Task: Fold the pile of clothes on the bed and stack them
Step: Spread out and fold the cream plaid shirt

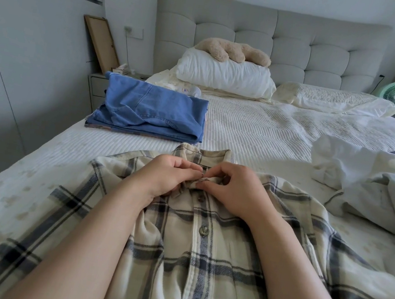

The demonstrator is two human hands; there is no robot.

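Currently: plaid shirt (201,252) — flat, front up, on the bed (258,132); left hand (169,176) and right hand (234,188) both pinch its placket below the collar. Folded denim stack (153,112) — far left.

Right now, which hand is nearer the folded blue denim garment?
Left. The left hand pinches the plaid shirt placket just below the folded blue denim garment; the right hand sits farther right.

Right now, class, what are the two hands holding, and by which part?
Both hold the plaid shirt at its button placket just below the collar: the left hand and right hand pinch it there.
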